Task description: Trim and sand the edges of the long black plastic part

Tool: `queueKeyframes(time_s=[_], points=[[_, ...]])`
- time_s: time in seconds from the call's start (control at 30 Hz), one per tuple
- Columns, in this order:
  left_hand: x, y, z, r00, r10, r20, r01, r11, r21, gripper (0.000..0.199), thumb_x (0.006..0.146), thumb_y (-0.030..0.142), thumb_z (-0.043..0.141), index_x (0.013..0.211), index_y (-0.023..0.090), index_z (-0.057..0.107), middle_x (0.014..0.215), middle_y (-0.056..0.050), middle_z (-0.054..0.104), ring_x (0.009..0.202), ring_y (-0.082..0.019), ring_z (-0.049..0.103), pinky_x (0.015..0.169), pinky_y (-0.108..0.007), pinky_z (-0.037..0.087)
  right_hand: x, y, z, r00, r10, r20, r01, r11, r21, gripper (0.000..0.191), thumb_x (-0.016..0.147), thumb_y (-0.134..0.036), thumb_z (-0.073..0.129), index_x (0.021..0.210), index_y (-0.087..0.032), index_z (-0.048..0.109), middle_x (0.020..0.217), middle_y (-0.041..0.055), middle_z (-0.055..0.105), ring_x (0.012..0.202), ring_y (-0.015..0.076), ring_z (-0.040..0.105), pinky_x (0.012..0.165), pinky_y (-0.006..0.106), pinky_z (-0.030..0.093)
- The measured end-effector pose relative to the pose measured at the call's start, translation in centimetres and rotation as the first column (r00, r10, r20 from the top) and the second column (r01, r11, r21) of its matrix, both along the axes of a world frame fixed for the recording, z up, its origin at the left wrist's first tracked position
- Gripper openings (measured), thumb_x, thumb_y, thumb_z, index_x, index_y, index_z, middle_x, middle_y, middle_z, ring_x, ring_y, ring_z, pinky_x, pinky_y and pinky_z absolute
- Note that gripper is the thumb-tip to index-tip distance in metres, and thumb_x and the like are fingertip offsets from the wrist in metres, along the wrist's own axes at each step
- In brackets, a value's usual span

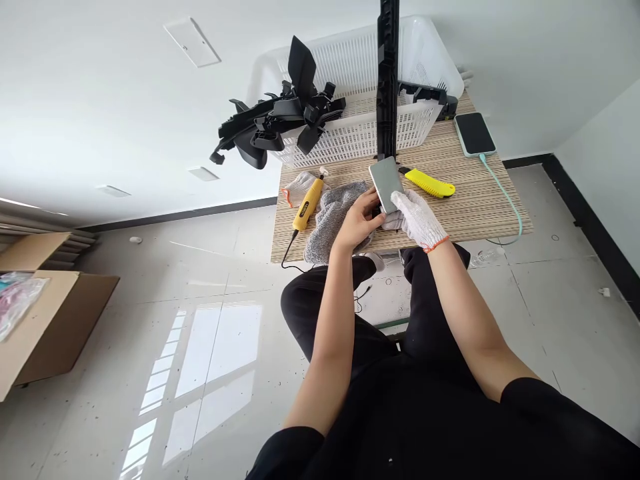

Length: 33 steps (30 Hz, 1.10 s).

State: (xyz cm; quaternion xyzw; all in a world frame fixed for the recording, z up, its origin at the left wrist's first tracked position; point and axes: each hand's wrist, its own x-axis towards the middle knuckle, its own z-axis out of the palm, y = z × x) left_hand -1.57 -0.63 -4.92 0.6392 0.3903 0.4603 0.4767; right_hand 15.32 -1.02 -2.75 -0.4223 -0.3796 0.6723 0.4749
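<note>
My right hand (419, 217), in a white knit glove with an orange cuff edge, grips a flat grey-green rectangular block (387, 183), thumb on its face. Beneath and beyond the block, a long black plastic strip (387, 87) runs away from me over the basket's rim. Bare, my left hand (359, 223) has its fingers and thumb curled about the strip's near end, which the block partly covers. A grey cloth (334, 220) lies by my left hand. To the right of the block is a yellow utility knife (431, 183).
A white plastic basket (345, 139) stands at the back of the striped wooden table (480, 213), with black plastic parts (280, 120) on its left side. A yellow corded tool (309, 203), a spare glove (301, 187) and a cabled phone (475, 133) lie around. A cardboard box (55, 320) is left.
</note>
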Motion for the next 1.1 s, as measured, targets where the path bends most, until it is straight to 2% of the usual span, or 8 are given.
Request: queueKeyframes(time_s=[0.23,0.4,0.5,0.57,0.7,0.8,0.93,1.1], points=[[0.1,-0.4,0.6,0.994,-0.096,-0.041,0.094,0.994,-0.049,0.080,0.067,0.039,0.091,0.139,0.023,0.059,0.146,-0.012,0.061,0.145,-0.036,0.049,0.111,-0.048,0.053,0.0,0.2,-0.2,0.994,-0.101,-0.031,0.103,0.992,0.073,0.038,0.080,-0.056,0.073,0.098,-0.025,0.059,0.076,0.0016,0.067,0.061,0.0193,0.068,0.055,0.036,0.059],[0.2,-0.6,0.0,0.997,-0.062,0.043,0.063,0.998,-0.026,0.068,0.068,0.042,0.091,0.128,0.024,0.065,0.139,-0.011,0.066,0.138,-0.034,0.057,0.108,-0.048,0.055,0.2,-0.2,0.3,0.979,-0.205,-0.023,0.206,0.969,0.135,0.039,0.079,-0.060,0.077,0.088,-0.027,0.058,0.052,-0.0075,0.046,0.037,0.0102,0.043,0.036,0.028,0.045],[0.1,-0.5,-0.3,0.997,-0.016,0.072,0.016,1.000,-0.008,0.057,0.073,0.046,0.087,0.121,0.024,0.066,0.130,-0.009,0.070,0.125,-0.029,0.066,0.107,-0.046,0.056,0.9,-0.7,0.9,0.961,-0.274,-0.045,0.277,0.938,0.209,0.034,0.083,-0.055,0.076,0.097,-0.027,0.062,0.045,-0.0117,0.036,0.030,0.0073,0.029,0.030,0.023,0.032],[0.0,-0.5,-0.3,0.998,0.009,0.062,-0.009,1.000,0.009,0.054,0.073,0.048,0.087,0.116,0.023,0.065,0.124,-0.009,0.072,0.120,-0.027,0.068,0.106,-0.045,0.055,1.3,-0.8,1.2,0.956,-0.272,-0.110,0.291,0.927,0.237,0.035,0.083,-0.047,0.075,0.109,-0.028,0.062,0.050,-0.0112,0.045,0.033,0.0081,0.036,0.029,0.021,0.031],[0.3,-0.5,0.0,0.997,0.076,0.024,-0.077,0.997,0.033,0.053,0.073,0.051,0.087,0.111,0.022,0.064,0.120,-0.009,0.072,0.119,-0.026,0.068,0.102,-0.043,0.056,1.6,-0.7,1.6,0.933,-0.252,-0.256,0.314,0.919,0.240,0.043,0.074,-0.031,0.071,0.115,-0.027,0.060,0.087,-0.0026,0.073,0.052,0.0127,0.062,0.042,0.026,0.053],[0.5,-0.7,0.2,0.993,0.116,0.018,-0.116,0.993,0.000,0.053,0.074,0.050,0.085,0.112,0.021,0.063,0.114,-0.008,0.073,0.111,-0.026,0.070,0.090,-0.039,0.060,1.5,-0.4,1.5,0.938,-0.242,-0.248,0.300,0.925,0.232,0.033,0.078,-0.039,0.065,0.107,-0.026,0.060,0.085,-0.0015,0.072,0.056,0.0146,0.064,0.049,0.031,0.058],[0.7,-1.0,0.5,0.983,0.181,-0.032,-0.181,0.984,-0.002,0.054,0.070,0.045,0.088,0.111,0.020,0.064,0.102,-0.006,0.074,0.098,-0.024,0.071,0.075,-0.032,0.058,0.8,-0.5,1.0,0.958,-0.268,-0.098,0.283,0.939,0.194,0.027,0.083,-0.047,0.072,0.092,-0.026,0.057,0.079,-0.0029,0.065,0.054,0.0112,0.057,0.042,0.026,0.050],[0.6,-1.2,0.9,0.967,0.242,-0.083,-0.243,0.970,-0.008,0.052,0.065,0.042,0.091,0.102,0.021,0.061,0.091,-0.004,0.074,0.084,-0.020,0.071,0.070,-0.030,0.054,-0.1,-0.8,0.6,0.941,-0.337,0.021,0.319,0.909,0.268,0.033,0.077,-0.042,0.079,0.101,-0.027,0.061,0.109,0.0025,0.069,0.095,0.0186,0.069,0.059,0.024,0.060]])
